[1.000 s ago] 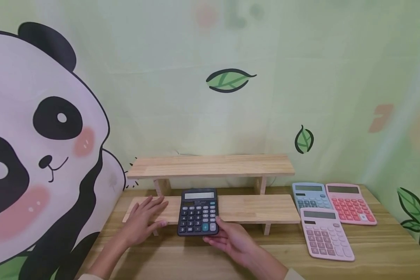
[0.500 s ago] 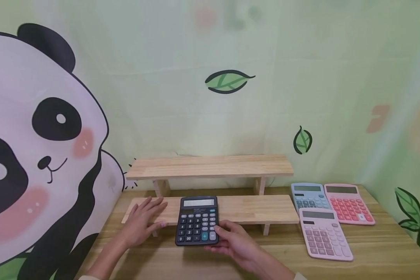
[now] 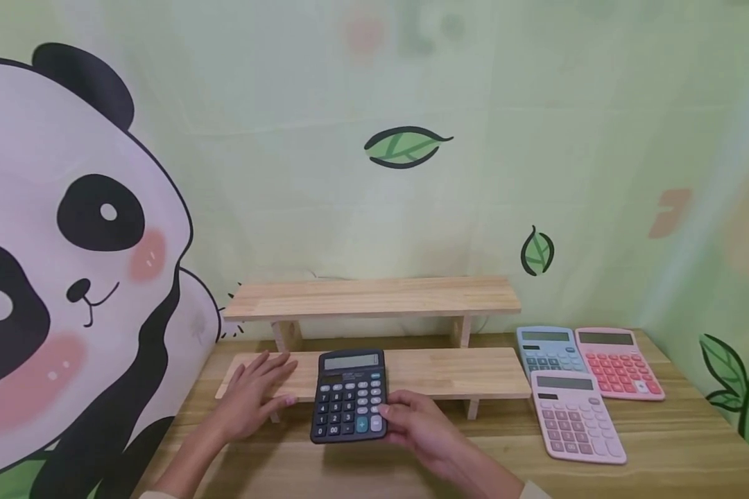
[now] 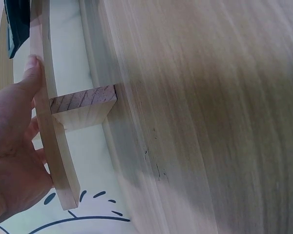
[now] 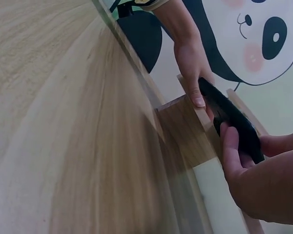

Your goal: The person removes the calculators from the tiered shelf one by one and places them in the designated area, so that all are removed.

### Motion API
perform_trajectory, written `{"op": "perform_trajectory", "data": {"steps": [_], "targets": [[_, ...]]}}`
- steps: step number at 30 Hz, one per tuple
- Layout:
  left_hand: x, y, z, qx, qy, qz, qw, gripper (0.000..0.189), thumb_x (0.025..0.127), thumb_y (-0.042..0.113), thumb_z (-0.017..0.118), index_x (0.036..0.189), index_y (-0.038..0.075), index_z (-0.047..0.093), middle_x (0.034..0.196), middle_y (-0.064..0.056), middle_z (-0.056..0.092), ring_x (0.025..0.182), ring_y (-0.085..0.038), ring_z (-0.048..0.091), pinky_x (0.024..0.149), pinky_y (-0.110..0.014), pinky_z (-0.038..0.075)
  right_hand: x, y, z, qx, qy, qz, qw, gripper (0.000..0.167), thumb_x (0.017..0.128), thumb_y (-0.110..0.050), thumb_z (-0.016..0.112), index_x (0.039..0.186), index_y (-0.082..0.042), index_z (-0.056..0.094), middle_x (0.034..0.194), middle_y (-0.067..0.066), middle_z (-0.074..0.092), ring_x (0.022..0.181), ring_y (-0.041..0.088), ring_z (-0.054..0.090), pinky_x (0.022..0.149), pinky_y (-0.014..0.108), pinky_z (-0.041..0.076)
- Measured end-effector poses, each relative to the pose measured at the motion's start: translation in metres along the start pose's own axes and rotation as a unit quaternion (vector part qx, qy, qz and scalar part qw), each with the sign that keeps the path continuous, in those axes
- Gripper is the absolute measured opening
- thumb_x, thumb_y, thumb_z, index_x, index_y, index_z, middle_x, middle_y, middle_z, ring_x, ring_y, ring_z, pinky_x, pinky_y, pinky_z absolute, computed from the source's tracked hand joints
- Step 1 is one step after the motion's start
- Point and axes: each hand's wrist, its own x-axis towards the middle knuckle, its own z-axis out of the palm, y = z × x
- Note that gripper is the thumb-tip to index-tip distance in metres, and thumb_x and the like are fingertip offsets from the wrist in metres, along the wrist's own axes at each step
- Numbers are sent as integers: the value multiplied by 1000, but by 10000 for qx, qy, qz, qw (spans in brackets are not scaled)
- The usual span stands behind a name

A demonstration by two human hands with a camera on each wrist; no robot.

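Note:
A black calculator (image 3: 349, 398) is pinched at its lower right corner by my right hand (image 3: 421, 426), thumb on the keys' side and fingers beneath. It overlaps the front edge of the lower shelf board (image 3: 455, 371) in the head view, its screen end toward the wall. In the right wrist view the calculator (image 5: 232, 117) shows edge-on between thumb and fingers. My left hand (image 3: 252, 395) rests on the left end of the lower board with fingers spread. The left wrist view has that hand (image 4: 17, 136) lying flat along the board (image 4: 56, 146).
The upper shelf board (image 3: 374, 296) stands behind the lower one. On the wooden table (image 3: 474, 471) to the right lie a blue calculator (image 3: 552, 348), a pink one with red keys (image 3: 619, 367) and a pale pink one (image 3: 577, 416). A panda-printed cloth hangs behind.
My right hand has drawn the black calculator back toward me, off most of the lower board, and slightly left. My left hand has stayed in place.

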Motion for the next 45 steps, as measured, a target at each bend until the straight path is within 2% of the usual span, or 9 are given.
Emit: {"op": "perform_trajectory", "data": {"steps": [5, 14, 23, 31, 38, 45], "targets": [[0, 1, 1, -10, -11, 33, 10000, 68, 99, 52, 70, 155, 16, 56, 168, -12, 41, 156, -49, 25, 117, -82, 12, -7, -18, -9, -65, -3, -49, 10000, 42, 106, -9, 62, 139, 13, 51, 122, 16, 72, 107, 23, 73, 97, 38, 61], [-1, 5, -5, -22, 60, 155, 9999, 66, 101, 50, 69, 154, 13, 57, 166, -14, 44, 154, -51, 28, 115, -84, 15, -23, -67, -35, -485, 115, -247, 9985, 42, 109, -11, 59, 144, 12, 49, 126, 14, 73, 110, 19, 72, 96, 33, 60], [-2, 5, -4, -16, 98, 213, 9997, 65, 101, 48, 69, 153, 12, 58, 165, -14, 44, 155, -50, 28, 115, -84, 16, -44, -91, -66, -766, 381, -285, 9959, 50, 109, -16, 62, 149, 10, 47, 126, 8, 74, 109, 15, 71, 93, 31, 60], [-2, 3, -4, -18, 91, 218, 9997, 65, 100, 48, 70, 153, 12, 58, 165, -13, 45, 155, -50, 28, 115, -84, 16, -58, -98, -96, -870, 919, -96, 9919, 52, 110, -17, 61, 152, 8, 44, 130, 6, 71, 113, 14, 69, 98, 30, 58], [-1, 4, -3, -106, 85, 238, 9996, 66, 100, 48, 70, 154, 12, 57, 165, -13, 44, 155, -50, 27, 115, -84, 16, -71, -98, -125, -1176, 1089, 32, 9871, 55, 112, -19, 56, 156, 7, 36, 139, 9, 66, 118, 15, 67, 104, 32, 56], [-2, 4, -3, -67, 112, 238, 9996, 65, 101, 46, 71, 154, 12, 57, 165, -13, 45, 155, -50, 28, 115, -84, 15, -84, -90, -149, -1284, 1341, 202, 9824, 59, 112, -21, 56, 158, 8, 32, 147, 14, 58, 119, 14, 66, 104, 31, 56]]}}
